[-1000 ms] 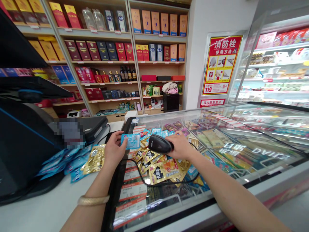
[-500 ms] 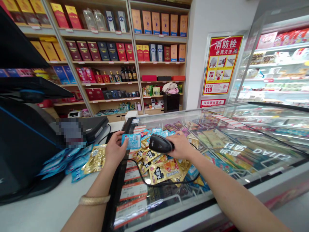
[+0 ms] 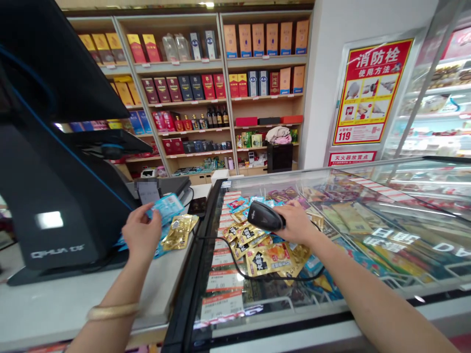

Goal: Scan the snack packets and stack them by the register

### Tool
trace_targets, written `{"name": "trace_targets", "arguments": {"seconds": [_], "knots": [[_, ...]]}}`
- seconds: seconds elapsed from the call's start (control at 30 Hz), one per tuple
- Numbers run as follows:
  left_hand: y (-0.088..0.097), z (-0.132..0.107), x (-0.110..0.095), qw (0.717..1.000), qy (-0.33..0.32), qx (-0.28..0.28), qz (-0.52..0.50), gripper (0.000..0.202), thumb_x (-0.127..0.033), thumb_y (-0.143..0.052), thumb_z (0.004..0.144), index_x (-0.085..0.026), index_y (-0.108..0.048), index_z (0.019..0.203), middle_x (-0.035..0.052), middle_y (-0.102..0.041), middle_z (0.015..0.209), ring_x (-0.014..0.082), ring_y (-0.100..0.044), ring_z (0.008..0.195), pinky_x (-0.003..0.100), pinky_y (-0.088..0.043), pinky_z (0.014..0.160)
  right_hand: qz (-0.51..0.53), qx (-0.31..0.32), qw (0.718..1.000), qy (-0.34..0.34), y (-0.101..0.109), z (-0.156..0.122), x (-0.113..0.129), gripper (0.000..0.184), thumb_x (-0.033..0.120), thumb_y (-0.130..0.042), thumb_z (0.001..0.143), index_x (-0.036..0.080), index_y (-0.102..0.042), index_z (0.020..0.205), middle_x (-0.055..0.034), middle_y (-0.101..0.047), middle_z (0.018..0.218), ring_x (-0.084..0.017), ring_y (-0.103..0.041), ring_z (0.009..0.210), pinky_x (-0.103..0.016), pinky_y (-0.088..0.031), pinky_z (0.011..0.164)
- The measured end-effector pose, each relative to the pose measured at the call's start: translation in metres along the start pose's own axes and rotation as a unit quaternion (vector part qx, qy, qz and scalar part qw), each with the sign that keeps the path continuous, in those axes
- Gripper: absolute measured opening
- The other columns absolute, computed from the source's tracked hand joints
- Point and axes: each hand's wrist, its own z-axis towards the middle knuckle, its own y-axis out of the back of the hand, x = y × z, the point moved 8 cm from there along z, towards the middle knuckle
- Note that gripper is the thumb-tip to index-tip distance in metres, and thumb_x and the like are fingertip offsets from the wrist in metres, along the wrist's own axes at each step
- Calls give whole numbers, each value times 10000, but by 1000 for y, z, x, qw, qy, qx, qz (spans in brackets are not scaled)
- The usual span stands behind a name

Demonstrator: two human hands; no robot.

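Observation:
Pinched in my left hand [image 3: 143, 230] is a blue snack packet [image 3: 168, 208], held above the counter beside the dark register. Below and beside it lie more blue packets and some gold packets [image 3: 180, 231]. My right hand [image 3: 295, 223] is wrapped round the handle of a black barcode scanner [image 3: 264, 215], its head pointing left. Under the scanner, a heap of gold snack packets [image 3: 270, 259] and several blue ones rests on the glass top of the freezer [image 3: 253, 305]. The scanner's black cable [image 3: 235, 264] loops around the heap.
The register [image 3: 66, 196] stands on the white counter [image 3: 91, 287] at left. A small dark object [image 3: 198, 206] lies by the counter's right edge. Shelves of boxed bottles [image 3: 191, 88] line the back wall, with a red fire hydrant poster [image 3: 373, 93] to the right.
My left hand has carried the blue packet leftward, from over the freezer edge to the counter pile. My right hand keeps the scanner over the heap. The view has turned left.

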Motion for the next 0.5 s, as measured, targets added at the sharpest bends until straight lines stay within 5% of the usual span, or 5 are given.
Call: {"name": "trace_targets", "arguments": {"seconds": [0.1,0.23,0.37,0.5], "knots": [[16,21,23,997,22,16,77,535,-331,-508,756,-49,-629,1194,164,-628,1210,268,-605,1036,416,-457,984,1,-8,1000,-4,3,0,0,239,362,-651,710,222,-646,904,-43,-734,883,-225,-635,837,-364,-261,832],[9,30,33,983,-7,79,168,650,-261,-481,777,67,-468,1338,278,-442,1395,342,-361,1357,452,-328,1108,1,-15,1000,-6,4,0,0,230,378,-657,713,222,-644,882,-49,-734,876,-225,-632,830,-363,-266,829],[9,19,26,969,-42,47,239,601,-302,-500,791,-100,-506,1357,226,-335,1472,394,-323,1355,561,-340,1052,-5,-13,1000,-8,4,1,-2,235,377,-672,697,224,-642,873,-47,-738,889,-231,-633,841,-364,-266,826],[5,10,23,959,-40,59,274,519,-407,-406,855,-175,-573,1289,186,-464,1383,393,-426,1268,558,-385,986,0,-11,1000,-21,5,3,-7,252,372,-689,677,224,-644,876,-32,-742,888,-224,-635,825,-356,-261,818]]}}
